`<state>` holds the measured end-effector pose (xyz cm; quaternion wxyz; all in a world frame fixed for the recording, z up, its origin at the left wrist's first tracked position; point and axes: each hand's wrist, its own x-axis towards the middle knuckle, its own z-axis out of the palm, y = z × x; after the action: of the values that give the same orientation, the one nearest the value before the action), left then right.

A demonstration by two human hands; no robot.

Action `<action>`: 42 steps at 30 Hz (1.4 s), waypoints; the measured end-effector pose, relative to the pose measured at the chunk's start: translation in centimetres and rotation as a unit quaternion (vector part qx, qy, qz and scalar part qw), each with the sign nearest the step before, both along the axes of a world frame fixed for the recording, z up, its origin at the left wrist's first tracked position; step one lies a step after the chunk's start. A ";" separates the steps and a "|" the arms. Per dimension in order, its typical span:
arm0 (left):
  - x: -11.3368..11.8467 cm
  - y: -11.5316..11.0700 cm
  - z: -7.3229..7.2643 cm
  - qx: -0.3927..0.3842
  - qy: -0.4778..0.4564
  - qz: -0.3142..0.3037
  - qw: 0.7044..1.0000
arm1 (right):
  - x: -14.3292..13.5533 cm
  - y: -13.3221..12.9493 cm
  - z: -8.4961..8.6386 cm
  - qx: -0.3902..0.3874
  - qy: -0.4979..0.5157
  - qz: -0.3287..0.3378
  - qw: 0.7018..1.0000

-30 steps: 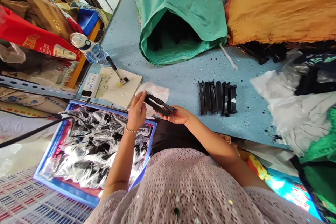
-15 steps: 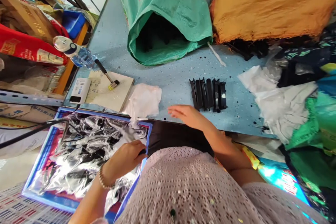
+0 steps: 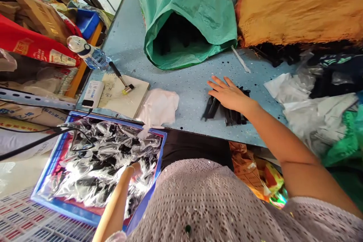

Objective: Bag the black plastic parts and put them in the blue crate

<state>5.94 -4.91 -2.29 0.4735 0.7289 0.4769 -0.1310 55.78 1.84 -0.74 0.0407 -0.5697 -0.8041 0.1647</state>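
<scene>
My right hand [image 3: 231, 96] lies with spread fingers over a group of slim black plastic parts [image 3: 210, 109] on the blue speckled table [image 3: 193, 83]. It covers much of the group; some ends show below and beside the palm. Down in the blue crate [image 3: 75, 213] at the lower left is my left hand [image 3: 136, 168], with a beaded bracelet at the wrist. It is among clear plastic bags [image 3: 93, 170] with dark parts inside. The fingers of this hand are hidden, so any grip is unclear.
A green woven sack [image 3: 195, 30] gapes toward me, beside an orange sack [image 3: 295, 11]. Left lie a thin pink-white plastic sheet [image 3: 160, 106], a board with a brush [image 3: 129, 89], a white device [image 3: 93, 93] and a bottle [image 3: 95, 57]. White crumpled bags [image 3: 320, 117] lie right.
My right hand has moved right and forward onto the black parts, some of which now lie askew. My left hand has gone lower into the crate among the bags. The view has shifted slightly.
</scene>
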 end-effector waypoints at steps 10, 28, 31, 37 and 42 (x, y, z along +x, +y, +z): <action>16.1 12.2 -1.5 0.367 -0.077 0.109 0.921 | -7.3 -2.7 -1.8 -0.149 0.389 -0.243 0.876; 9.6 15.7 -1.4 0.375 -0.102 0.054 0.920 | -15.3 -0.1 -3.7 -0.393 0.725 -0.232 0.515; 9.7 15.1 -0.6 0.377 -0.158 0.066 0.910 | -14.5 -1.8 -3.5 -0.459 0.679 -0.180 0.544; 12.2 9.5 1.7 0.373 -0.287 -0.047 0.881 | -16.3 -2.0 -3.8 -0.419 0.736 -0.236 0.476; 12.8 8.1 1.8 0.367 -0.345 -0.014 0.864 | -17.0 -3.6 -3.4 -0.456 0.787 -0.292 0.297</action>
<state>18.78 3.22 -0.49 0.3043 0.8552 0.2864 0.3066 38.81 -1.71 -4.18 0.4328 -0.2930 0.0343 0.8518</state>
